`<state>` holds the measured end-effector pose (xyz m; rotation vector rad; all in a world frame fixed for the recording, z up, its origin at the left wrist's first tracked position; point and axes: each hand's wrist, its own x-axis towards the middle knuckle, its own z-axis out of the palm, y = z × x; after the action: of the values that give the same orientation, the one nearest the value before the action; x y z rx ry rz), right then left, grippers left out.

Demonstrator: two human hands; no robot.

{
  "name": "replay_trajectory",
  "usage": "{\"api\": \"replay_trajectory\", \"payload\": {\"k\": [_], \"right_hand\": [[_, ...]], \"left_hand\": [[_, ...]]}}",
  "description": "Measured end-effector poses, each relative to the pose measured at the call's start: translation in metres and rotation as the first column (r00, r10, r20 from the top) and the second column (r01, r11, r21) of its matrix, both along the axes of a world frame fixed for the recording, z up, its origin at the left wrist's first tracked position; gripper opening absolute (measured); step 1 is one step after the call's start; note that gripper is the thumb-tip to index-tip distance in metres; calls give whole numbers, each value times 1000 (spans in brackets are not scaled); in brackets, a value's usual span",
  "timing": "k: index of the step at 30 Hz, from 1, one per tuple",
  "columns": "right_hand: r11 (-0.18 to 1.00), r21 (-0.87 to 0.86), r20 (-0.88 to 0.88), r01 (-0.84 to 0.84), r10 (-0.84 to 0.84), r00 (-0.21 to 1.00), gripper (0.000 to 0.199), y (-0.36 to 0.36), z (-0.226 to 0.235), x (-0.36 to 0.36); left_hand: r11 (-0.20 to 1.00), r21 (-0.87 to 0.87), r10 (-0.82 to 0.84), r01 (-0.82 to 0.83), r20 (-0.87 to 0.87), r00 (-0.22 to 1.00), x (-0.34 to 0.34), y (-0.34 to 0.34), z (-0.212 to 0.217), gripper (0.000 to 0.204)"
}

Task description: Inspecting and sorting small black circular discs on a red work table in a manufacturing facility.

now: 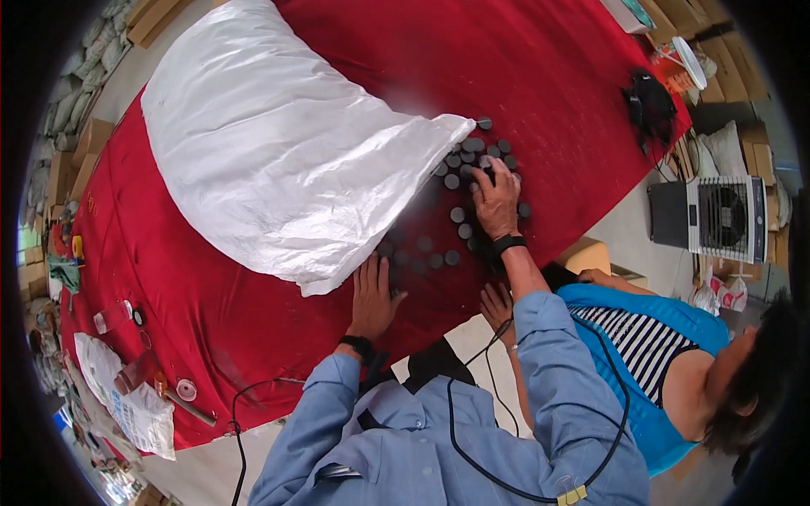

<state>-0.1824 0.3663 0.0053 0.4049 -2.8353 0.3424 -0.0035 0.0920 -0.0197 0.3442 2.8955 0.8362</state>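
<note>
A large, full white sack (pixel 270 160) lies across the red cloth, its mouth pointing right. Dark round caps or discs (pixel 452 181) are spilled on the cloth around that mouth. My left hand (pixel 371 299) rests flat, fingers stretched out, touching the near edge of the sack. A few more dark discs (pixel 423 244) lie to its right, partly blurred. Among the discs at the right, my right hand (pixel 498 202) reaches down with bent fingers apart, its fingertips touching some of them. What lies under its palm is hidden.
Another person in a blue vest (pixel 582 337) is close on my right, a hand (pixel 496 308) at the table edge. A black cable (pixel 498 485) crosses my sleeve. Jars (pixel 114 316) and a white bag (pixel 135 396) lie at left. A black bag (pixel 650 110) sits far right.
</note>
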Motion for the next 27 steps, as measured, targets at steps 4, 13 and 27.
{"api": "replay_trajectory", "payload": {"k": [4,13,27], "right_hand": [[972,-182,-52,149,-161,986,40,3,1,24],[931,-321,195,-174,244,950,52,-105,-16,97],[861,-509,73,0,43,996,55,-95,2,47]], "left_hand": [[1000,-10,-12,12,11,1000,-49,26,7,81],[989,-17,-147,146,-125,981,-122,6,59,60],[800,385,457,-460,107,883,-139,-128,74,63]]}}
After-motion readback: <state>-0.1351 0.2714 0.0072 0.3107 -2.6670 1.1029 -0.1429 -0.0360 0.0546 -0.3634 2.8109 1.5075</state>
